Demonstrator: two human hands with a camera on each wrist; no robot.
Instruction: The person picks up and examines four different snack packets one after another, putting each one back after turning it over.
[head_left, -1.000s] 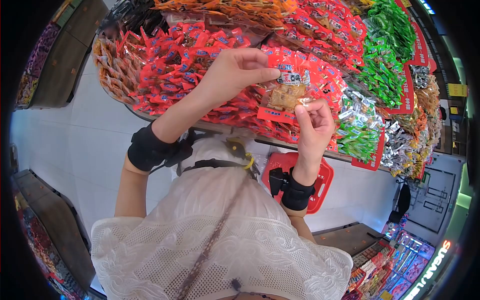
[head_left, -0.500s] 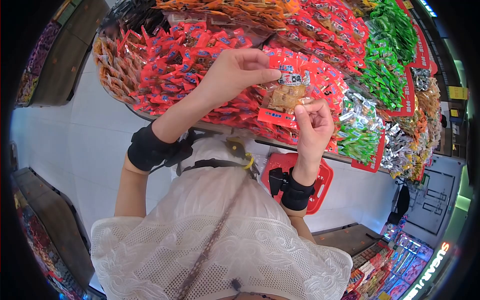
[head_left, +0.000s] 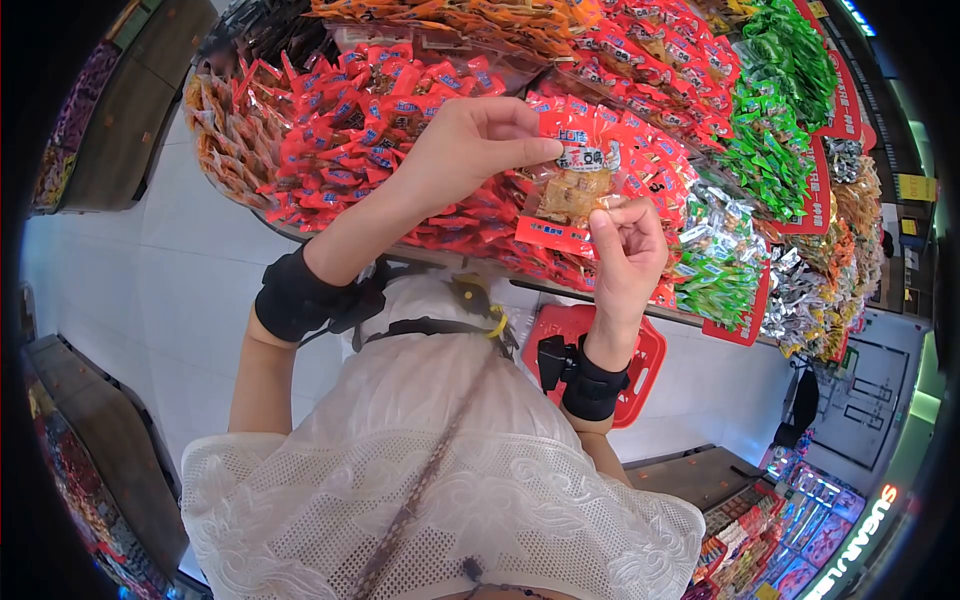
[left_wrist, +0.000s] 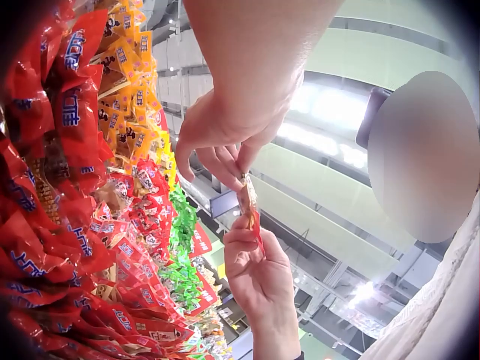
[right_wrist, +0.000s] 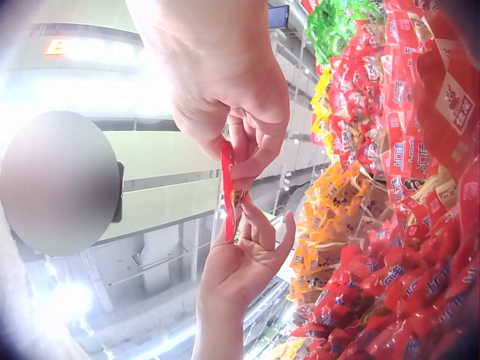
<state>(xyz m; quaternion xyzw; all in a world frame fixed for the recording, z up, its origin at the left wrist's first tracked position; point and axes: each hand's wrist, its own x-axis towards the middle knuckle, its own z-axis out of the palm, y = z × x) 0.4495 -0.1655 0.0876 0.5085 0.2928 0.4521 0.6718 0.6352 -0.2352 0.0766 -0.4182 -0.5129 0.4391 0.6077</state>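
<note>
A small snack packet (head_left: 578, 198), red at both ends with a clear window over light brown pieces, is held up face-on over the display in the head view. My left hand (head_left: 465, 150) pinches its upper left edge between thumb and fingers. At the lower right corner, my right hand (head_left: 635, 250) grips it with thumb and curled fingers. The left wrist view shows the packet (left_wrist: 250, 206) nearly edge-on between the two hands. From the right wrist, its red edge (right_wrist: 228, 191) stands upright under the right hand (right_wrist: 232, 97).
Heaps of red packets (head_left: 340, 140) lie behind and below the hands. Orange packets (head_left: 450, 25) are at the back, green ones (head_left: 775, 130) and silver ones (head_left: 800, 290) to the right. A red basket (head_left: 650, 370) stands on the floor below the display edge.
The packet has tilted slightly, so its lettering and window show more plainly than a second ago. Both hands keep their hold in almost the same place.
</note>
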